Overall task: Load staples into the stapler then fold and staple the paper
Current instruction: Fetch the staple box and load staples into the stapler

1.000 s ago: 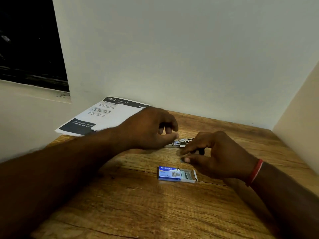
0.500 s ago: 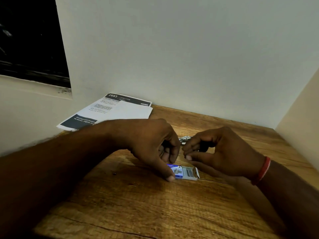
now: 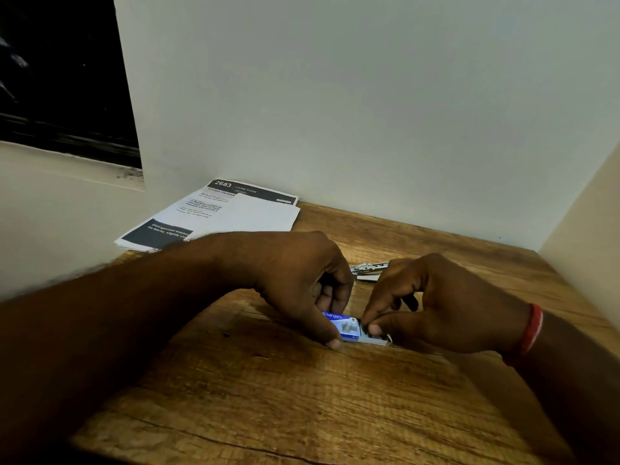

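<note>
Blue cardboard staple box (image 3: 343, 324) lying left-right on brown wooden surface (image 3: 302, 404), open end rightward; gripped by left hand (image 3: 295, 280) fingers, pinched there by right hand (image 3: 436, 307) fingers; white walls (image 3: 369, 112).

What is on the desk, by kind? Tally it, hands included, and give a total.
staple box: 1
stapler: 1, mostly hidden behind the hands
paper stack: 1
hands: 2, the left hand and the right hand, both on the staple box
red wristband: 1
Total: 6
</note>
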Motion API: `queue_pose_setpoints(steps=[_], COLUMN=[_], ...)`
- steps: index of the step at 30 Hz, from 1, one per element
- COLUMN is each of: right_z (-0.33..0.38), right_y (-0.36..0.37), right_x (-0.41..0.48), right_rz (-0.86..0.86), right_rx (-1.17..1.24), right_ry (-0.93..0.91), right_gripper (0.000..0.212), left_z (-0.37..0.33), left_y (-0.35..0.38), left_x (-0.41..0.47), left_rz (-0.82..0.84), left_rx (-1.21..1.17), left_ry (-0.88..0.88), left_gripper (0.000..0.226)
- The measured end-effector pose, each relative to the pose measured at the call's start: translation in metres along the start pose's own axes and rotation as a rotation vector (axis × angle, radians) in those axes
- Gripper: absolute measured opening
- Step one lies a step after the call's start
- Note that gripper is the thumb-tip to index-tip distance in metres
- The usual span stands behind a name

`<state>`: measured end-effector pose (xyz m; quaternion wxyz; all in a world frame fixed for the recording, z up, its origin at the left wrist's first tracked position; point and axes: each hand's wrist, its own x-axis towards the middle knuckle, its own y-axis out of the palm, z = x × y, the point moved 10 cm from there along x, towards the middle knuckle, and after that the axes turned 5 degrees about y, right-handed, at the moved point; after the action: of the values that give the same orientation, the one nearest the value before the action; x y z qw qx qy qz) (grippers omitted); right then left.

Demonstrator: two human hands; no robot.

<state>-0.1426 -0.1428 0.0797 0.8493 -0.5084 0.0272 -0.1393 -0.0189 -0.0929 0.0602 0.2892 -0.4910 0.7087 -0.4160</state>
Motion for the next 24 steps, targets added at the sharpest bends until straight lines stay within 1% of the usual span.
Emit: queue_pose_setpoints(steps=[4,6,7,11,14,21,24], right_z=[0.000,-0.004,-0.007,-0.026,-0.031,-0.030,-0.025], right_y=[-0.006,-0.013,-0.015,-0.006,0.001,-0.003,-0.007], right_x=[0.002,0.001,0.000,-0.008,-0.007,-0.003,-0.001], right_rz=[-0.055,-0.086,-0.075,0.113,0.155,0.058,0.007], right_rx=[0.033,0.064,0.089,0.227,0.238,0.224,0.197], right_ry=[-0.011,0.001,0.020,0.167,0.178,0.135,0.067], right_gripper=[0.010,0.008,0.009,0.031,0.034,0.024,0.024], left_z=[0.001,0.002,0.003,0.008,0.010,0.009,0.010], left_y=[-0.001,-0.001,-0.001,-0.004,-0.004,-0.004,-0.004], left_x=[0.000,-0.001,-0.001,-0.004,-0.004,-0.002,-0.002], left_rz=[0.000,-0.005,-0.007,0.018,0.031,-0.006,-0.001], left_rx=[-0.010,-0.013,-0.015,-0.006,-0.006,0.034,0.028], left_ry=[-0.002,-0.002,-0.006,-0.033,-0.046,-0.036,-0.043], left_gripper=[0.032,0.035,0.037,0.044,0.043,0.039,0.040])
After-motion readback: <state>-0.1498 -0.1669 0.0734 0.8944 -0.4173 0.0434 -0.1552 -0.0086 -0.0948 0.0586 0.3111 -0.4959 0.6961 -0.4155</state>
